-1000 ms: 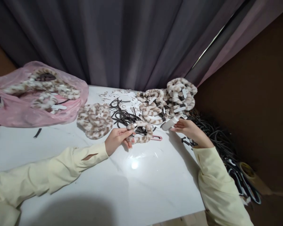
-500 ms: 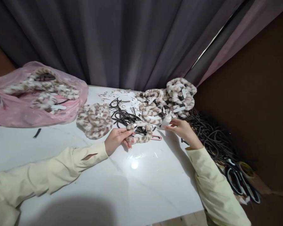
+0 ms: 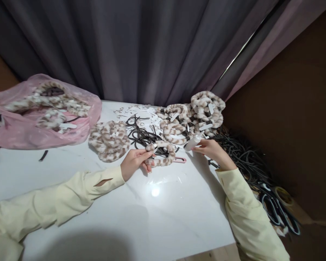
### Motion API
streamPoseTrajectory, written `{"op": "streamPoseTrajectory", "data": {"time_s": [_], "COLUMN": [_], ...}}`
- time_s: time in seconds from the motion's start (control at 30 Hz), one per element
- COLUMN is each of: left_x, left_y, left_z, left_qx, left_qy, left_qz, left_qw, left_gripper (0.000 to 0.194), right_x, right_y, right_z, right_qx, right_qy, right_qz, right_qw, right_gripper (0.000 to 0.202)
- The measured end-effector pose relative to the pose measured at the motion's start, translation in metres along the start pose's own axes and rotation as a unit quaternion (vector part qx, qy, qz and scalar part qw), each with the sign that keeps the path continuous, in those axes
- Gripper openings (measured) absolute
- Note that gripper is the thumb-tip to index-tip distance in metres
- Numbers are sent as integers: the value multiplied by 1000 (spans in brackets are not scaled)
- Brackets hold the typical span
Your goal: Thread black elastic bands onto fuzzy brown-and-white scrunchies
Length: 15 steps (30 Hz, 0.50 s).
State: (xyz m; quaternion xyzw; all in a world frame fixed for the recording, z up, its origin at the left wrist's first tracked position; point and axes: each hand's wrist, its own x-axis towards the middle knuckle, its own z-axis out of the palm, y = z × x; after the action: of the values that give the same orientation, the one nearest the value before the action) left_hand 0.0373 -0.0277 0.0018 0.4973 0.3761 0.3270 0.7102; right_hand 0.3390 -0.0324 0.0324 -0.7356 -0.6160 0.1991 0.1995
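Note:
My left hand [image 3: 137,161] pinches one side of a fluffy white-and-brown spotted ring [image 3: 167,148] above the table. My right hand [image 3: 213,151] has its fingers on a small white squeeze bottle [image 3: 193,141], which leans with its nozzle up and to the right. Just right of the held ring lies a pink-handled tool [image 3: 180,160], partly hidden by the ring. Behind the ring is a tangle of black cords [image 3: 141,134]. More spotted fluffy rings [image 3: 175,128] with white tags lie close behind the bottle.
A pink plastic bag [image 3: 13,136] with fluffy pieces stands at the left. A spotted fluffy bundle [image 3: 108,141] sits beside it. Black cords [image 3: 241,156] heap along the right side, near a roll of tape [image 3: 284,195]. A curtain [image 3: 119,47] hangs behind the white table [image 3: 163,221].
The white bottle has tipped further over to the right in my right hand, which has shifted slightly. My left hand and the fluffy ring stay in place.

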Motion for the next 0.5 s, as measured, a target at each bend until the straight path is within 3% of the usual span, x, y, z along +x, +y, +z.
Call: {"op": "streamPoseTrajectory", "data": {"time_s": [0.1, 0.17, 0.23, 0.33, 0.43, 0.5], "left_x": [-1, -1, -2, -2, -1, 0], "left_y": [0, 0, 0, 0, -1, -1], "left_z": [1, 1, 2, 2, 1, 0], "left_qx": [2, 4, 5, 4, -4, -14], "left_qy": [0, -2, -3, -3, 3, 7], "left_qz": [1, 1, 1, 2, 1, -1], "left_qw": [1000, 1000, 1000, 1000, 1000, 1000], "left_gripper": [46, 46, 47, 46, 44, 43], "right_x": [-17, -29, -39, -44, -42, -43], "right_y": [-13, -27, -43, -61, -67, -67], "right_z": [-12, -9, 5, 35, 56, 56], "right_qx": [-149, -179, -165, -166, -206, -245], "right_qy": [-26, -49, -84, -62, -77, -108], "right_qz": [-3, -25, -114, -254, -240, -200], "right_qw": [989, 982, 976, 951, 945, 943], "right_gripper": [27, 28, 23, 21, 19, 15]}}
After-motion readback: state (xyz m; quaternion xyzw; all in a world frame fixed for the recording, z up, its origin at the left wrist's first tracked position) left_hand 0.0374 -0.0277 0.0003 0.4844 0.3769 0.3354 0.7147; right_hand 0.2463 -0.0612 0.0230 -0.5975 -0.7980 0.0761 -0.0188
